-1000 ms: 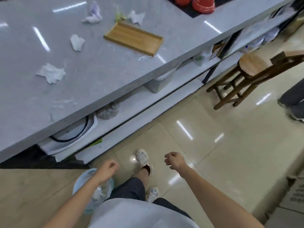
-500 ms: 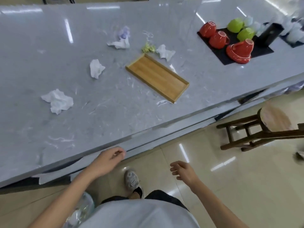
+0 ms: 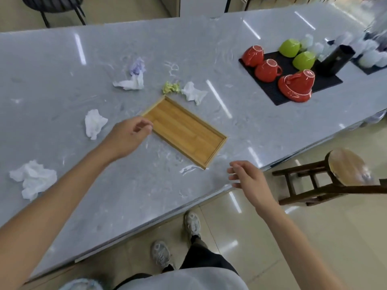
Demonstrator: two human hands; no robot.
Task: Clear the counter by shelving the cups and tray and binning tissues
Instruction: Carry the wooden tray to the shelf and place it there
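Head view, looking down on grey marble counter [image 3: 209, 49]. Wooden tray [image 3: 186, 132] lies flat near counter centre, set diagonal, nothing in it.

L hand [image 3: 127, 137] hovers over counter just beside tray's near-left corner; fingers [image 3: 144, 127] curled loosely inward, thumb near fingertips, holding nothing. Contact w/ tray rim: cannot tell. R hand [image 3: 249, 178] at counter's front edge, just off tray's near-right corner, fingers half-spread & relaxed, empty, not touching tray.

Tissues on counter (all crumpled): large white tissue [image 3: 33, 178] far left near L forearm; small white tissue [image 3: 94, 123] left of L hand; white-and-purple wad [image 3: 134, 78] further back; yellow-green wad [image 3: 171, 87] and white wad [image 3: 193, 93] just beyond tray's far end.

Black mat [image 3: 326, 82] at right carries inverted red cups [image 3: 266, 69] and green cups [image 3: 296, 53]. Pale cups further right, blurred. Wooden stool [image 3: 343, 166] on floor at right.
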